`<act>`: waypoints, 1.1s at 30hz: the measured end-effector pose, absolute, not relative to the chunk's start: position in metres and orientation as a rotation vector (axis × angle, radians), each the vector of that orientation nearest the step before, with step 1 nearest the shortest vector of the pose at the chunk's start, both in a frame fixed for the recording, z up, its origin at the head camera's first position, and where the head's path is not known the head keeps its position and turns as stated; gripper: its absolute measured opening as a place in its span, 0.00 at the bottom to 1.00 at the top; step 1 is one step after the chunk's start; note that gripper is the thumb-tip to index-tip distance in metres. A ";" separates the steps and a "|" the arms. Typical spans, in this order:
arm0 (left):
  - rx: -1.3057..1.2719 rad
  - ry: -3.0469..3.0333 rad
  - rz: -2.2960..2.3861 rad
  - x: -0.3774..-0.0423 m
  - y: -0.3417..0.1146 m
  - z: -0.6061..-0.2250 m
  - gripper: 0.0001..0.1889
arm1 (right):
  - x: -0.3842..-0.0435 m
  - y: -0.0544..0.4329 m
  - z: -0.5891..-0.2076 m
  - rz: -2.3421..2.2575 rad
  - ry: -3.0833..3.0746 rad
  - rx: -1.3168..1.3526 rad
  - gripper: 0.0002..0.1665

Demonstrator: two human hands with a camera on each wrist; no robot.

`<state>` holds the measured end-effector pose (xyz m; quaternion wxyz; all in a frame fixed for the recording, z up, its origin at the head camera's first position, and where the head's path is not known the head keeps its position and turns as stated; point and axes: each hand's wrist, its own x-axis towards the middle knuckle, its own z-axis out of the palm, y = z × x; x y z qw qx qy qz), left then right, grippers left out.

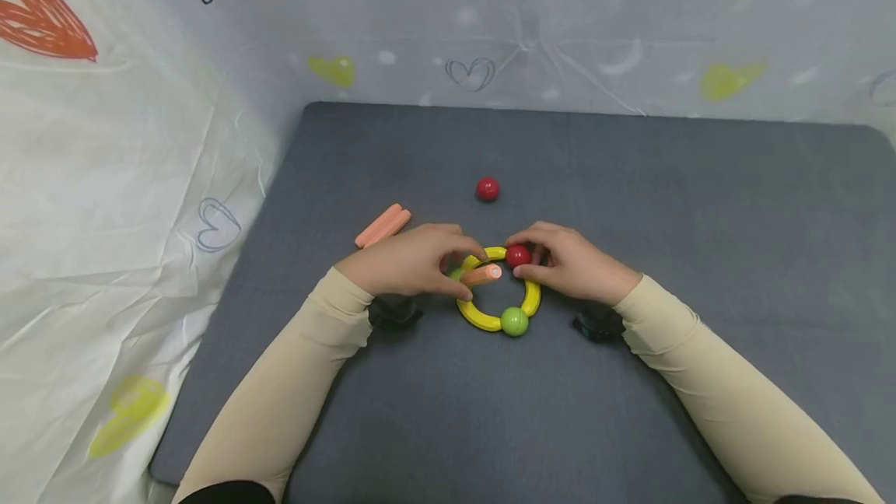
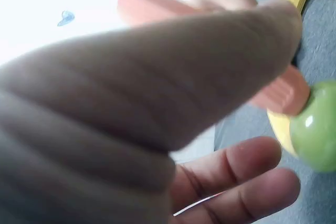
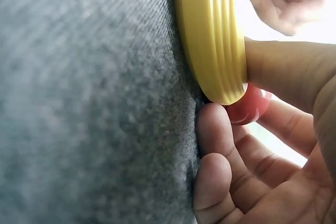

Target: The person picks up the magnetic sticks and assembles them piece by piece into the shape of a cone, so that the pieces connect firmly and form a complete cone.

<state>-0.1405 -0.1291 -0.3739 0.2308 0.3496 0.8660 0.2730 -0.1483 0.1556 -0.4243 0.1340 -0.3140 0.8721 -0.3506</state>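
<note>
From the head camera, my left hand (image 1: 409, 261) pinched the orange stick (image 1: 483, 275), its long axis running from my fingertips toward the red ball (image 1: 518, 256) that my right hand (image 1: 574, 263) gripped at the far arc of the yellow ring (image 1: 476, 316). At my left wrist, the stick (image 2: 275, 94) ran beyond my thumb (image 2: 220, 72), its tip against a green ball (image 2: 315, 124). At my right wrist, my fingers (image 3: 220, 129) curled round the red ball (image 3: 249, 106), pressed against the ring (image 3: 210, 35).
</note>
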 end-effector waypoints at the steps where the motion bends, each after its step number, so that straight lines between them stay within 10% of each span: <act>1: 0.990 2.379 0.751 -0.140 -0.127 -0.374 0.16 | -0.149 0.154 -0.423 -1.019 2.527 -0.915 0.24; 33: 0.345 2.877 0.503 -0.164 -0.173 -0.381 0.06 | -0.159 0.118 -0.410 -0.928 2.404 -1.074 0.30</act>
